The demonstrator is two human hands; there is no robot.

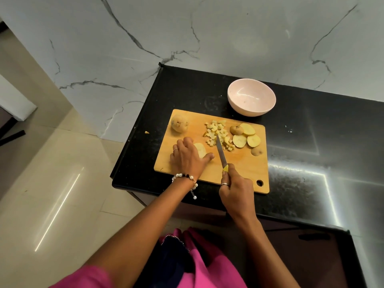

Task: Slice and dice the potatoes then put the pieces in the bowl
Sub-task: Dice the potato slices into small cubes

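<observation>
A wooden cutting board [243, 163] lies on the black counter. My left hand [188, 156] holds a cut potato piece [200, 150] down on the board's left part. My right hand [235, 190] grips the yellow handle of a knife [221, 155]; its blade points away from me, tip at a pile of potato cubes [218, 134]. A whole potato [179, 123] sits at the board's far left corner. Several round slices [246, 135] and an end piece [257, 151] lie on the right. The pink bowl [251, 97] stands beyond the board and is empty.
The black counter [311, 142] ends at its left edge beside the board, with tiled floor [62, 183] below. A small potato scrap [147, 132] lies on the counter left of the board. A marble wall [187, 38] rises behind.
</observation>
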